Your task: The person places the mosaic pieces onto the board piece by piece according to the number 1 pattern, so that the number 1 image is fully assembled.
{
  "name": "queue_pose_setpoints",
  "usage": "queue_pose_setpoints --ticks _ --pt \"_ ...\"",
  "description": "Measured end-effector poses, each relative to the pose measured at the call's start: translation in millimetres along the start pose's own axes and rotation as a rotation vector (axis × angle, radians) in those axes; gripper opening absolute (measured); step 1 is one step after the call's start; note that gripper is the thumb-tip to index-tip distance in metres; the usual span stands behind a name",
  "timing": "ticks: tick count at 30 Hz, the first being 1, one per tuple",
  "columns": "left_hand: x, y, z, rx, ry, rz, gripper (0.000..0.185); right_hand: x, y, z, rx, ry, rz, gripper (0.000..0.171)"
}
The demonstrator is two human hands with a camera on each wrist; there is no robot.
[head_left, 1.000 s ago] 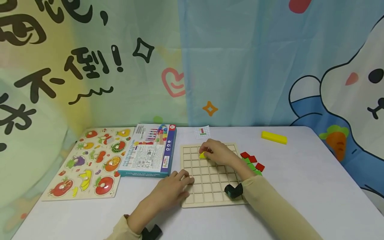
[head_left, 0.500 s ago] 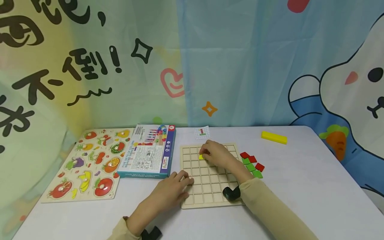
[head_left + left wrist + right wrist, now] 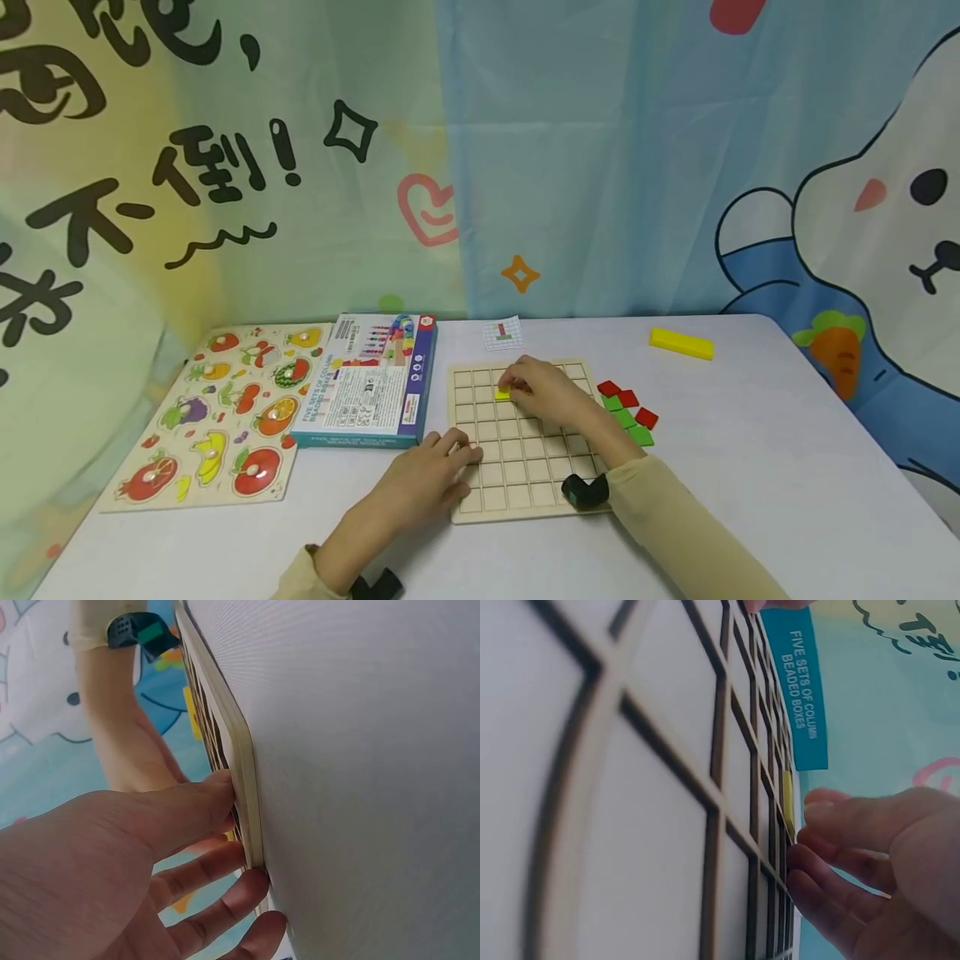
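A square wooden grid board (image 3: 517, 462) lies on the table, divided into rows of cells. One yellow tile (image 3: 502, 395) lies flat near its far left part; the same yellow tile (image 3: 788, 799) shows as a thin strip in the right wrist view. My right hand (image 3: 543, 387) is bent over the board with fingertips right at that tile. In the right wrist view, the right hand's thumb (image 3: 847, 817) and fingers are close beside the tile. My left hand (image 3: 431, 471) rests at the board's left edge, its thumb (image 3: 202, 801) and fingertips touching the wooden rim.
Several red tiles (image 3: 627, 398) and green tiles (image 3: 623, 418) lie right of the board. A yellow bar (image 3: 682, 343) is farther back. Behind the board lies a small pattern card (image 3: 503, 334). A boxed set (image 3: 360, 408) overlaps a fruit puzzle board (image 3: 225, 429) at left.
The yellow tile, raised under the right fingers a second ago, now lies flat on the board. The right hand has barely shifted; the left hand stays at the rim.
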State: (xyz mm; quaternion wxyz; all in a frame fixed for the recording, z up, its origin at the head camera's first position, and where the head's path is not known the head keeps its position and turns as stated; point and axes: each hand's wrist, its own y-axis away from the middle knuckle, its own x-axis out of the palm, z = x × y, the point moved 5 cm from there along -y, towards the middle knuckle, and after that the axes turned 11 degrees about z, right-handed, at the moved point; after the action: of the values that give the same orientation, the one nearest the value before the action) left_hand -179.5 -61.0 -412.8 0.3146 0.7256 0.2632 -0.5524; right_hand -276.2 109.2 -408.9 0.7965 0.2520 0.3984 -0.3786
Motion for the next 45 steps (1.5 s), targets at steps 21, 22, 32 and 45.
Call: queue_pose_setpoints --ticks 21,22,32,45 --pt "3.4 1.3 2.2 -0.028 0.029 0.008 0.04 -44.0 63.6 -63.2 0.09 -0.105 -0.104 0.025" --pt "3.2 1.5 2.0 -0.028 0.028 0.006 0.04 -46.8 66.8 -68.2 0.108 -0.102 -0.104 0.025" --pt "1.7 1.3 0.7 -0.018 0.03 -0.001 0.041 -52.0 85.5 -97.0 0.25 -0.108 -0.027 0.032" --pt "-1.2 3.0 -1.7 0.005 0.004 -0.035 0.041 -47.8 81.8 -103.4 0.286 -0.056 0.003 0.032"
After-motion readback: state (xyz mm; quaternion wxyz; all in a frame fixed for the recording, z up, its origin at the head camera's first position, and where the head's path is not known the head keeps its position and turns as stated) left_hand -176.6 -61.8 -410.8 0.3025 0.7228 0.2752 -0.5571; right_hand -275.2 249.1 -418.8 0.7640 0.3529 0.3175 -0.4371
